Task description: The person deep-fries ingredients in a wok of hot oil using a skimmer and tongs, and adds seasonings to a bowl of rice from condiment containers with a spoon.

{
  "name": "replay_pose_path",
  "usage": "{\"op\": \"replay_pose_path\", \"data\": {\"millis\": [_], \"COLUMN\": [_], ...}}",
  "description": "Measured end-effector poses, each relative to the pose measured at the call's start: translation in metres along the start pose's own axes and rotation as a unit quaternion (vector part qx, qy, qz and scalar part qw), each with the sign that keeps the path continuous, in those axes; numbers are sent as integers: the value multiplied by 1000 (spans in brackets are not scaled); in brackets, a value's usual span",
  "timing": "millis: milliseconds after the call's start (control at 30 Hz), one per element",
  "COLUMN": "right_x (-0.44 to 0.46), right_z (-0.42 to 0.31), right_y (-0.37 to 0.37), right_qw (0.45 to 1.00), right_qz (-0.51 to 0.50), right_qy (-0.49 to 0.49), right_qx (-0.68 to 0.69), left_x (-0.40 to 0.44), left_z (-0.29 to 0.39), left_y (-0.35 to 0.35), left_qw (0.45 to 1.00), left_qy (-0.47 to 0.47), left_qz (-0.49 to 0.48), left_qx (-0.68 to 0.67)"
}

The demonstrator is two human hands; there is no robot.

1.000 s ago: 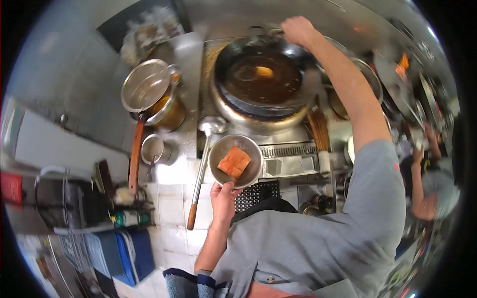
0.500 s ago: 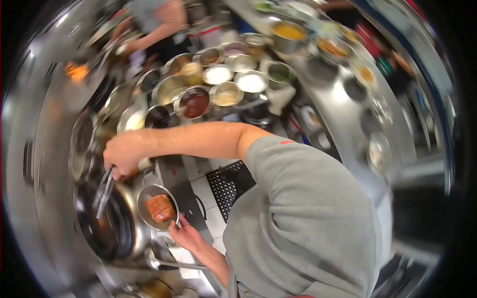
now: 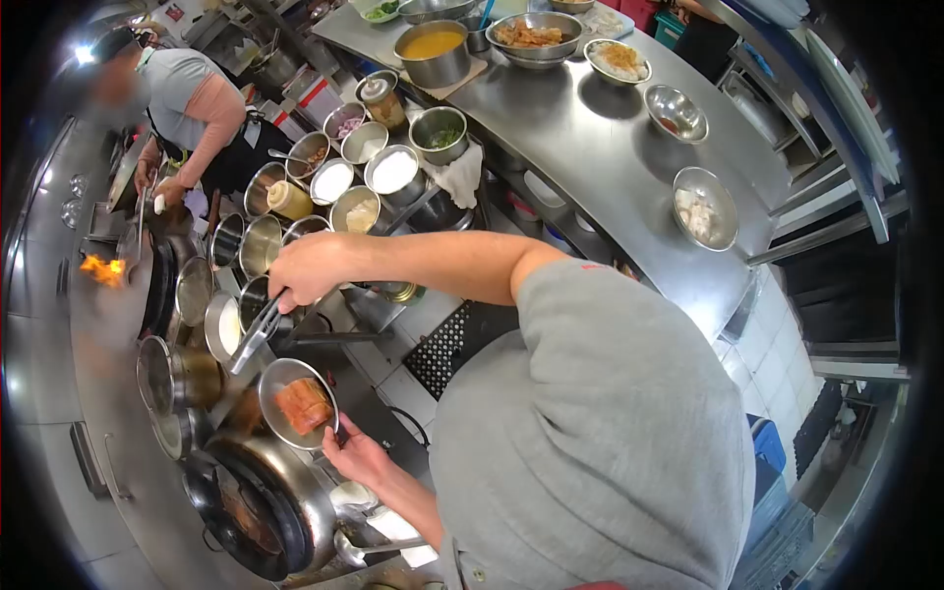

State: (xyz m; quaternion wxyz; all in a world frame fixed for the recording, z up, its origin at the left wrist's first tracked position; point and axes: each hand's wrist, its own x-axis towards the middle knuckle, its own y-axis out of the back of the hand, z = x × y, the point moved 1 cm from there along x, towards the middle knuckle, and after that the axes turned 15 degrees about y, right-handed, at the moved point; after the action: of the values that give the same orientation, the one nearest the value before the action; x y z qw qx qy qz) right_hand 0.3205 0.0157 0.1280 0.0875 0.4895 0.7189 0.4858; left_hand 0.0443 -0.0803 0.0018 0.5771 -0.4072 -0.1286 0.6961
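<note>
My right hand (image 3: 313,267) grips metal tongs (image 3: 258,336), whose tips point down and left. The tongs are above and left of a small metal bowl (image 3: 285,372). My left hand (image 3: 356,452) holds this bowl by its lower right rim. Inside lies a reddish-orange block of food (image 3: 304,405); its kind I cannot make out. Nothing shows between the tong tips. Below the bowl and to its left, a dark wok (image 3: 206,490) sits on the stove, with some brownish food in it. A ladle (image 3: 346,547) lies beside the wok.
Several metal pots and bowls of sauces and ingredients, one a white-filled container (image 3: 393,169), stand ahead. A steel counter (image 3: 551,108) holds more bowls and a pot of yellow liquid (image 3: 431,45). At the far left, a co-worker (image 3: 197,108) works near an open flame (image 3: 102,269).
The tongs have moved away from over the wok, up beside the bowl. The bowl remains in my left hand, slightly more tilted. The camera view has shifted and is sharper.
</note>
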Motion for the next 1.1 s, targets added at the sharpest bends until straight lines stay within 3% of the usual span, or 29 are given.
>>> {"op": "replay_pose_path", "data": {"millis": [167,233,300,400,500,600,700,833,1100], "right_x": [21,31,33,47,57,72,84,112,150], "right_z": [-22,-17,5,6,-17,-29,-48,-73,-98], "right_y": [-3,-7,-19,-5,-4,-23,-45,-51,-84], "right_qw": [999,995,995,995,991,980,960,948,896], "right_qz": [-7,-76,-34,-98,-123,-153,-169,-216,-276], "right_qy": [41,60,87,31,56,130,203,186,297], "right_qx": [12,-30,-46,-22,7,5,-94,-144,-179], "left_x": [0,-3,-3,-16,-19,-27,-36,-48,-47], "left_z": [1,0,2,7,5,9,10,9,3], "left_y": [21,19,20,8,15,13,12,29,51], "left_qw": [1000,998,995,995,991,988,984,979,966], "left_qy": [-6,-34,-61,-65,-96,-128,-158,-173,-203], "left_qz": [9,35,33,80,85,86,84,104,144], "left_qx": [13,25,69,-17,-36,-26,-17,-34,-71]}}
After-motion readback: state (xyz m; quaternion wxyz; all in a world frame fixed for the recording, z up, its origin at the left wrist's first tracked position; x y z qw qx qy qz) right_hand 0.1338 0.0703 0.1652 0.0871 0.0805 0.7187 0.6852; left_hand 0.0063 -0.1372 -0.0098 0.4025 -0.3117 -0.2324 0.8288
